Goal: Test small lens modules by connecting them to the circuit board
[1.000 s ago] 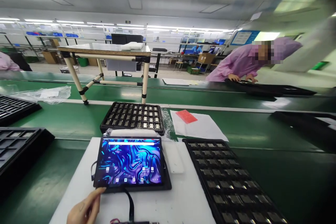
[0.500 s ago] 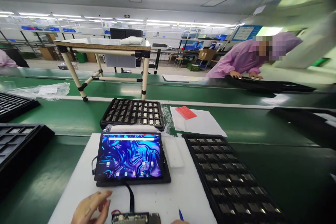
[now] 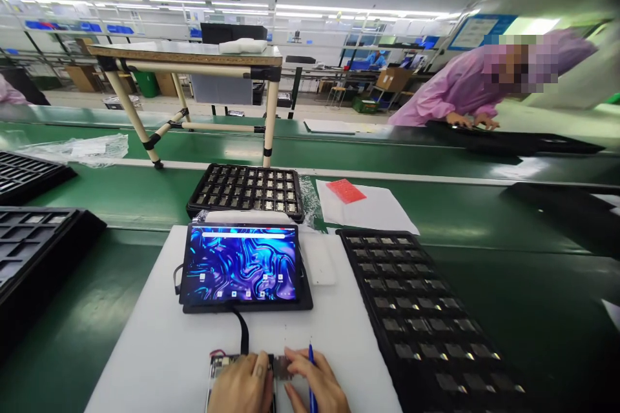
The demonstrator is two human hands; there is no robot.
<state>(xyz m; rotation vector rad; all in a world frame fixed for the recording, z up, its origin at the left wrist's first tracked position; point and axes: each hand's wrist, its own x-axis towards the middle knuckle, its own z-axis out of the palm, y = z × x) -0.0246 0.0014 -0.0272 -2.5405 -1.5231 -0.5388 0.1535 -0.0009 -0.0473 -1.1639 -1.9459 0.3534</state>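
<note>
In the head view, a tablet (image 3: 242, 264) with a lit blue-purple screen leans on a black stand (image 3: 300, 303) on a white board (image 3: 145, 310). A black flat cable (image 3: 243, 332) runs down from it to a circuit board (image 3: 216, 371) near the bottom edge. My left hand (image 3: 239, 384) is closed over this board, its fingertips pressed down and hidden. My right hand (image 3: 322, 384) holds a blue pen-like tool (image 3: 311, 377), tip pointing up. Its thumb and index finger are near a small dark module (image 3: 281, 366) at the board's right side; contact is unclear.
Black trays of small modules stand at the right (image 3: 416, 303) and behind the tablet (image 3: 247, 190). More trays (image 3: 43, 251) lie left. A red card (image 3: 346, 191) rests on white paper (image 3: 387, 213). Beyond the green bench, a co-worker in pink (image 3: 450, 93) handles a black tray.
My left hand has moved right, onto the circuit board. My right hand has come up into view with the blue tool, beside the small module. The view has tilted down slightly.
</note>
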